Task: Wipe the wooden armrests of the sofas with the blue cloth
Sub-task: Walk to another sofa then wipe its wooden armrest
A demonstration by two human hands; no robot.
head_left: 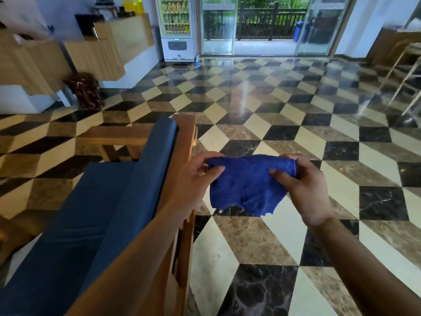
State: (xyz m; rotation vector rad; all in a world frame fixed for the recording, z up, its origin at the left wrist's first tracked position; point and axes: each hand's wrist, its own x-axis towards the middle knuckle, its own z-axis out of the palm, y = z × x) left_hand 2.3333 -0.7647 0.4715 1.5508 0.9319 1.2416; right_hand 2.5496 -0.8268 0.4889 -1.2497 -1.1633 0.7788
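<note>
— Where is the cloth?

— You hold the blue cloth point(249, 184) stretched in the air over the tiled floor point(284, 124), left hand point(196, 176) and right hand point(303, 185) each pinching a top corner, likely to fold it flat for wiping.

— And the armrest?

— The wooden armrest point(185, 135) lies just left, untouched. No containers hold anything near you.
</note>
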